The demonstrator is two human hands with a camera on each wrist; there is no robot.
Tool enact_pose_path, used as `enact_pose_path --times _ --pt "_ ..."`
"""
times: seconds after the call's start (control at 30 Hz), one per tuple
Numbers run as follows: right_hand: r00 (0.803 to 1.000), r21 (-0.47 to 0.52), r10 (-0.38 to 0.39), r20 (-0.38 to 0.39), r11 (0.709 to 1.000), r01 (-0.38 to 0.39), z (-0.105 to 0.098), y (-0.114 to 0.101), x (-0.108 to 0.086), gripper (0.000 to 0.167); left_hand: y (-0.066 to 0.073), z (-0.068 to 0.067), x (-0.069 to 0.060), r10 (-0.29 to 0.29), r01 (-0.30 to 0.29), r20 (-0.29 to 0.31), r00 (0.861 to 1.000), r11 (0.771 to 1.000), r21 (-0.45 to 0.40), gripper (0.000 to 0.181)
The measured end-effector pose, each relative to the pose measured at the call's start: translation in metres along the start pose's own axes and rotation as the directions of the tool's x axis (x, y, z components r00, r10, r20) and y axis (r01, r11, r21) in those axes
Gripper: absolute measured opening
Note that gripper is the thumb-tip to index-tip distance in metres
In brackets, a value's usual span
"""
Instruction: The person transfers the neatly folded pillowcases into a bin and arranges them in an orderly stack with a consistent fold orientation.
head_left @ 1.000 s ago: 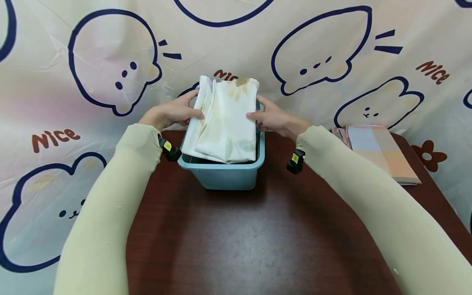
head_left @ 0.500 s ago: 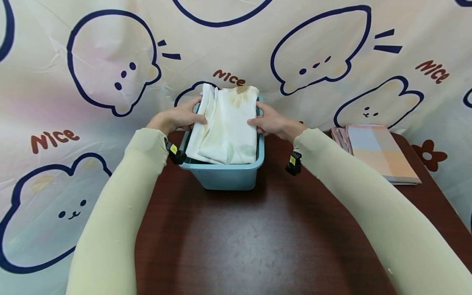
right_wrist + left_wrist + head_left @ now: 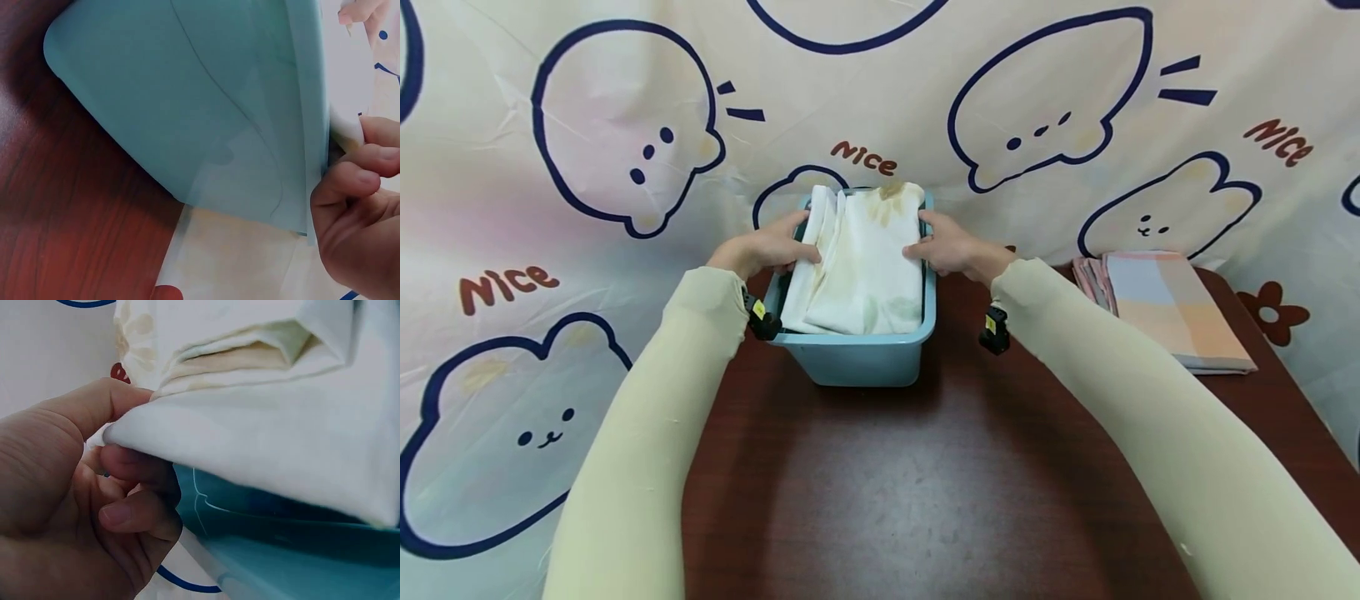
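Observation:
A folded white cloth [image 3: 868, 267] with faint tan and green prints lies in the mouth of a blue plastic bin [image 3: 865, 362]. On its left side my left hand [image 3: 767, 247] pinches the edge between thumb and fingers; the left wrist view shows the thumb on top of the cloth [image 3: 262, 431] and curled fingers below. My right hand [image 3: 951, 246] grips the opposite edge, its thumb on the cloth's upper face. In the right wrist view that hand [image 3: 362, 206] is right by the bin's rim, fingers curled. Its grip is partly hidden there.
The bin stands on a dark reddish-brown table [image 3: 872, 483] against a hanging sheet [image 3: 880, 100] printed with cartoon figures. A folded checked cloth [image 3: 1180, 308] in pink, blue and orange lies at the table's right.
Both hands have lowered the white cloth into the bin, most clearly at its far end. The left hand has also shifted slightly right. The bin and checked cloth stay put.

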State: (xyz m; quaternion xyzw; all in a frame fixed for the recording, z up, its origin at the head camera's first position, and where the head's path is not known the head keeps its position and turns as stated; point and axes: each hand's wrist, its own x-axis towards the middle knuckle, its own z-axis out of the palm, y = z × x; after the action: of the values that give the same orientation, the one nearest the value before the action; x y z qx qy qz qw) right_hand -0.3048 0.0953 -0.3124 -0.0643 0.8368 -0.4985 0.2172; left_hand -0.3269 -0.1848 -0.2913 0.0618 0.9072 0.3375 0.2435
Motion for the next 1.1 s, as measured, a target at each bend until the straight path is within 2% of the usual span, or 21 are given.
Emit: enact_pose_path --times 0.17,0.63,0.83,1.1 --pt "0.999 -0.074 -0.006 -0.037 0.997 0.004 0.0020 -0.0015 0.0032 0.081 -0.0030 -0.0006 0.0001 -0.013 0.013 0.000 1.000 1.000 0.012 0.077" --pt "0.992 -0.226 -0.076 -0.101 0.973 0.052 0.0041 -0.0014 0.0061 0.081 -0.0011 0.0020 0.0022 -0.061 0.063 -0.024 0.998 0.994 0.084 0.080" --pt "0.992 -0.304 -0.044 -0.117 0.953 0.007 0.0064 -0.0050 0.0042 0.082 0.0009 0.0036 0.0013 -0.049 0.052 -0.021 0.999 0.988 0.143 0.077" --pt "0.992 -0.322 -0.022 -0.120 0.947 -0.018 0.0085 -0.0026 0.0074 0.084 0.0015 0.0065 0.0030 -0.037 0.041 -0.019 0.999 0.974 0.224 0.083"
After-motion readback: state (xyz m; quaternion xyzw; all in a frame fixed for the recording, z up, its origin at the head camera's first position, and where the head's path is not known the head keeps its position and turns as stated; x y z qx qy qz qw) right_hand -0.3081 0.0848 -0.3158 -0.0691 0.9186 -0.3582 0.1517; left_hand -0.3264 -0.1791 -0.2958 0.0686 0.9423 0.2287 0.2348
